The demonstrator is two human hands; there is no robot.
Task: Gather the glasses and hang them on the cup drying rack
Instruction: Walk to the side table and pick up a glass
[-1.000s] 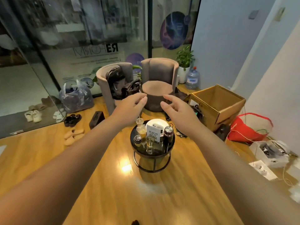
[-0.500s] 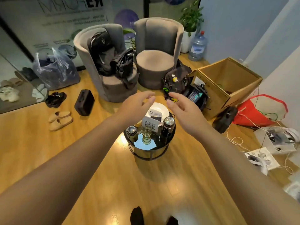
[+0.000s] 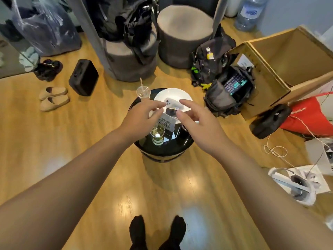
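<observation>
A small round black table (image 3: 162, 150) stands on the wooden floor below me. A clear glass (image 3: 158, 133) with yellowish liquid stands near its front. A clear plastic cup with a straw (image 3: 143, 91) stands at the table's far left edge. My left hand (image 3: 142, 117) hovers over the table's left side, fingers apart, holding nothing. My right hand (image 3: 197, 123) hovers over the right side, also empty with fingers spread, and hides what stands under it. A white plate (image 3: 183, 95) and a white QR-code card (image 3: 166, 123) lie between my hands. No drying rack is visible.
Two grey round armchairs (image 3: 183, 35) stand behind the table, one holding black bags (image 3: 131, 24). A black backpack (image 3: 228, 91) and an open cardboard box (image 3: 288, 56) sit to the right. Slippers (image 3: 54, 99) and a black case (image 3: 83, 77) lie left. Cables (image 3: 275, 150) trail at right.
The view has come closer and tilted down over the table. Both hands have dropped lower toward the tabletop, still empty; my feet in black socks now show at the bottom.
</observation>
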